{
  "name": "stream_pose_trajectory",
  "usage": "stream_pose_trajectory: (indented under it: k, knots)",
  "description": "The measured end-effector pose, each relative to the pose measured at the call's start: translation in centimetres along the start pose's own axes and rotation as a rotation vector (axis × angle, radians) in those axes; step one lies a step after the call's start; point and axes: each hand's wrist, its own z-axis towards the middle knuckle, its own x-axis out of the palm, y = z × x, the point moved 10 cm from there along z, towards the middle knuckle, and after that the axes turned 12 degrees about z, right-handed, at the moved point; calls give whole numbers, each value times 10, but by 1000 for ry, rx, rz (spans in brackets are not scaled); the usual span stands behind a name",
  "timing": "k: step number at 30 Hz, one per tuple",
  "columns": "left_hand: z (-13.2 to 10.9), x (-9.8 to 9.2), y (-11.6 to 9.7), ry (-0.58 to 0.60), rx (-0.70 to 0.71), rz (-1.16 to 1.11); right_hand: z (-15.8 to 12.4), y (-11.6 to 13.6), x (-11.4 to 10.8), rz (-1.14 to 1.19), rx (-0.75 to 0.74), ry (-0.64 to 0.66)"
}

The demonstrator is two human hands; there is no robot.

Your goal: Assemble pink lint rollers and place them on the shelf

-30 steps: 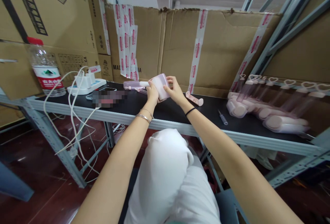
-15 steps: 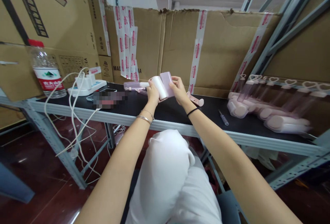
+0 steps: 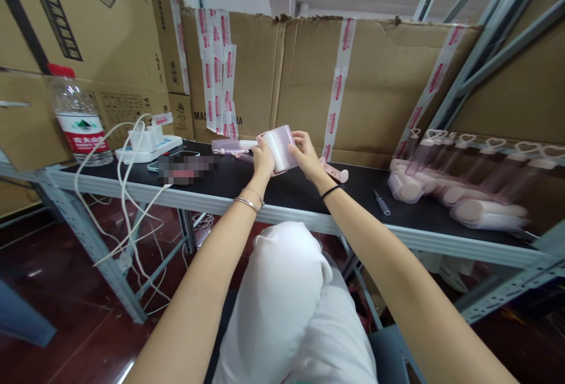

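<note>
My left hand (image 3: 263, 160) is closed around one side of a lint roller, whose white sticky roll (image 3: 274, 149) faces up. A pinkish rim shows at the roll's lower end. In my right hand (image 3: 306, 156), thumb and fingers pinch a translucent lilac cover (image 3: 287, 141). This cover lies against the roll's right side and seems to overlap it; how far it goes round I cannot tell. Behind my left hand rests another lilac piece (image 3: 224, 145) with a white end. Right of my right hand lies a pink handle part (image 3: 336, 171).
A small screwdriver (image 3: 381, 202) lies on the black tabletop (image 3: 359, 195). Several finished-looking lint rollers (image 3: 488, 210) with heart-shaped ends stand at the right. To the left are a phone (image 3: 154, 166), a power strip (image 3: 148, 147) with hanging cables and a water bottle (image 3: 83, 128).
The lilac cover has moved left and turned flatter against the white roll, closing the gap between their upper ends. Both hands keep their holds.
</note>
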Motion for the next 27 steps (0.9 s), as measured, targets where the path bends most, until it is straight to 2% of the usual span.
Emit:
stream_pose_trajectory:
  k: [5,10,18,23,27]
  knots:
    - [-3,-4,-7,-30,51,50,-3,-3,-1,78,4,33]
    - [-13,-10,-30,-69,246,-7,-8,-9,2,231,17,86]
    - [-17,-11,-40,-83,385,-103,-16,7,7,259,5,172]
    - [-12,-5,-36,-39,364,-120,-18,8,11,266,14,192]
    - [-12,-4,-32,-21,294,-33,-18,4,12,196,25,183]
